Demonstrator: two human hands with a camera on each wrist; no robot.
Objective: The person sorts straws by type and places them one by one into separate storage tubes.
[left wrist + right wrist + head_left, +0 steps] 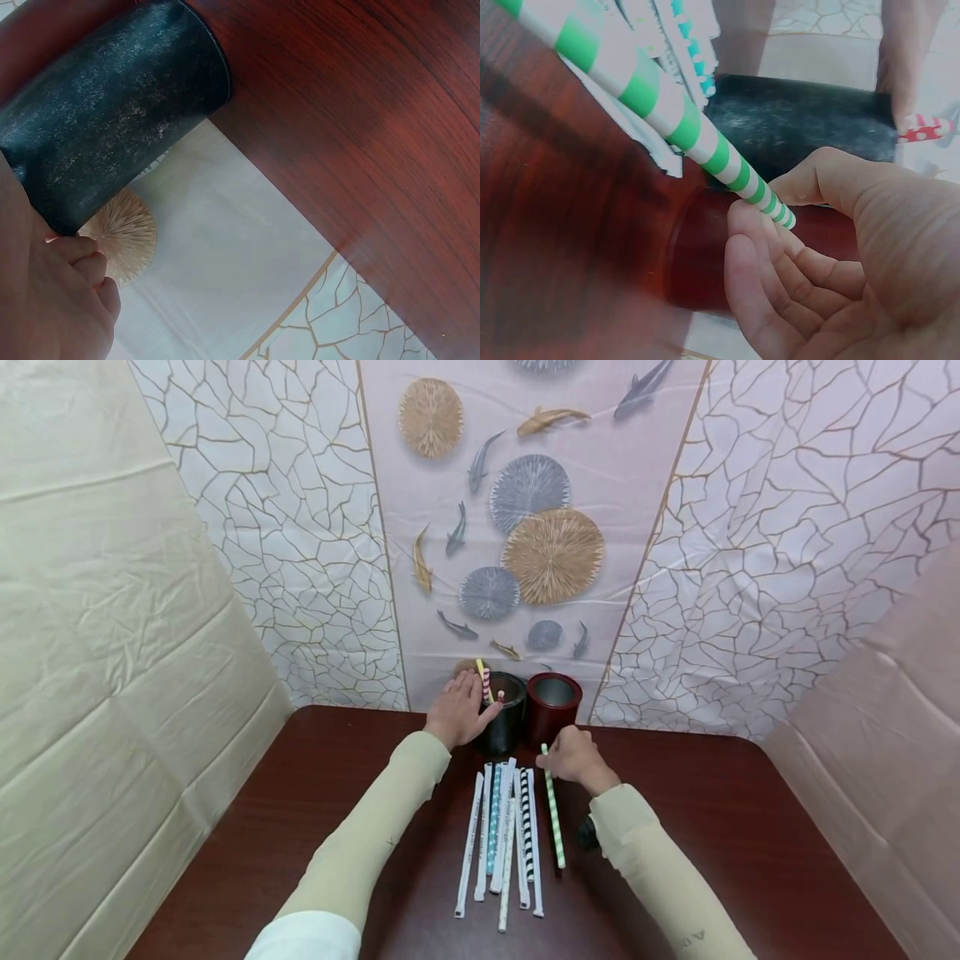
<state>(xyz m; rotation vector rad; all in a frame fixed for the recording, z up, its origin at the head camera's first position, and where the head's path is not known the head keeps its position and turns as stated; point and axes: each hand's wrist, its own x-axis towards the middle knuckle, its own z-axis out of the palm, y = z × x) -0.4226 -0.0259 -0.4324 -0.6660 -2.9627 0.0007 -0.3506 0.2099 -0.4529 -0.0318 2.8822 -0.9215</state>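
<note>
Right hand pinched the green-striped straw near its upper end, lower centre of frame. Left hand lay at the black cup's rim; grip: couldn't tell. Risk: held at one end, the long tail could swing left, disturbing the wrapped straw.

Marks on wrappers and sleeves seem illegible.
</note>
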